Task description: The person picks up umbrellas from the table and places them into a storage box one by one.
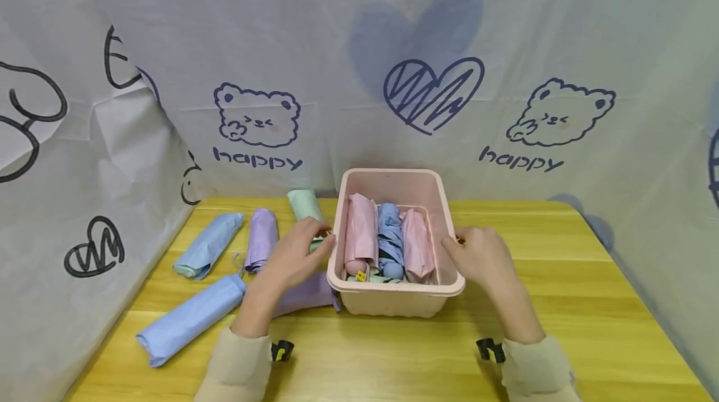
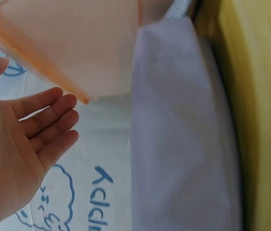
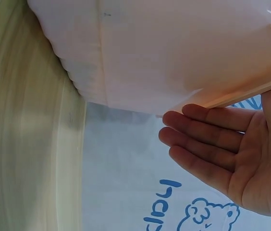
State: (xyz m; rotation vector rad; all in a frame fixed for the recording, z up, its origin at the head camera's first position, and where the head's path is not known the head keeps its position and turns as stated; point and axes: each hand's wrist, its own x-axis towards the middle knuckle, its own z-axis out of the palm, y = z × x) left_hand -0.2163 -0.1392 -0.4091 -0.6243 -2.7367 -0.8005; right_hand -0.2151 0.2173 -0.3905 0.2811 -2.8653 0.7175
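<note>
A pale pink plastic bin (image 1: 390, 304) stands on the table, holding folded umbrellas: a pink umbrella (image 1: 361, 227), a blue umbrella (image 1: 390, 236) and another pink umbrella (image 1: 417, 246), with mint green fabric partly hidden beneath. On the bin's left side, my left hand (image 1: 296, 253) has its thumb tip right at the rim, its fingers extended and loosely bent in the left wrist view. At the opposite side, my right hand (image 1: 483, 256) holds the rim, thumb over it and fingers along the outside below. A lavender umbrella (image 2: 178, 125) lies beside the bin, partly behind my left wrist.
Left of the bin lie more folded umbrellas: a light blue one (image 1: 209, 245), a purple one (image 1: 262, 238), a mint green one (image 1: 304, 205) and a longer blue one (image 1: 193, 318). A printed white drape (image 1: 337, 77) hangs behind the wooden table (image 1: 573, 302).
</note>
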